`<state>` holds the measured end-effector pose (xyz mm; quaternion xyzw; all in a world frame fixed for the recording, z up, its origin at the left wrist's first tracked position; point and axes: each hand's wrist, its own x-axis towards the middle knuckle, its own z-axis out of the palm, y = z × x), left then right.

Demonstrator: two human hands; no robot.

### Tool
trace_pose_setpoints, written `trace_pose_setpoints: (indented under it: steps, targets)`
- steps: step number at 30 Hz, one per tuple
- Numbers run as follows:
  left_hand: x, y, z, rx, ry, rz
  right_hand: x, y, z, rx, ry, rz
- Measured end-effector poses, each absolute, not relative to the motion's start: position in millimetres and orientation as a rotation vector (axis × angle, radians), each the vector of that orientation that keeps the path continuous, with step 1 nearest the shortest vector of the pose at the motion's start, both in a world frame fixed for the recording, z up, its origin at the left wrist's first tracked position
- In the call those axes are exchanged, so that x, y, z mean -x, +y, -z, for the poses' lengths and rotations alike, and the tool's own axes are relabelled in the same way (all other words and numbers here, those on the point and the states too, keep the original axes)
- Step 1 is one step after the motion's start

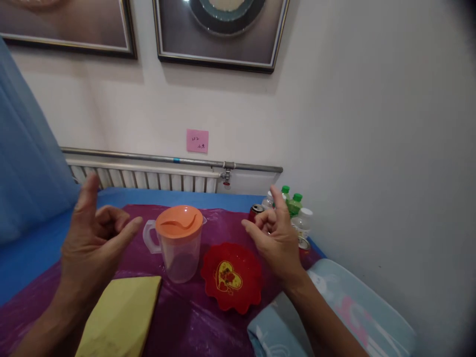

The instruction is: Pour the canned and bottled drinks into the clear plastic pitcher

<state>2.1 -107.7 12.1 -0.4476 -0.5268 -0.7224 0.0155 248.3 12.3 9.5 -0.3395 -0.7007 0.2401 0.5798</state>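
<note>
My left hand [98, 228] is raised at the left, index finger and thumb stretched apart, the other fingers curled, with nothing held. Nearest to it stands a clear plastic pitcher [182, 260] with an orange lid [180, 222], its handle turned toward that hand. My right hand [273, 233] is lifted in a similar pose, thumb and index finger apart and nothing between them. Below and left of it lies a red scalloped plate [249, 270] with a yellow heart print. A yellow folded cloth or pad [122, 312] is under my left forearm.
Several bottles [295, 203] and cans [256, 210] stand behind my right hand by the wall. Light blue patterned fabric [357, 297] lies at the right. Purple plastic sheeting [178, 317] covers the blue table surface. A radiator [167, 179] and pipe run behind; a blue curtain [29, 148] hangs left.
</note>
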Motion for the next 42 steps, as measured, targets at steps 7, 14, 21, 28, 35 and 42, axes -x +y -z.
trace_pose_setpoints:
  steps: [7,14,21,28,35,42]
  targets:
    - [25,-95,15,1.466,-1.852,2.234,-245,25,2,0.919,-1.68,-0.546]
    - [48,-79,45,1.458,-2.071,2.207,-244,44,27,1.076,-1.678,-0.638]
    - [51,-75,50,1.505,-2.012,2.245,-236,42,23,1.089,-1.717,-0.656]
    - [59,-69,48,1.229,-1.995,2.16,-210,33,7,0.951,-1.91,-0.548]
    - [70,-27,62,1.25,-2.217,2.124,-130,23,-27,0.719,-2.542,-0.221]
    - [57,-16,75,1.371,-2.175,2.111,-84,29,-19,0.761,-2.905,0.191]
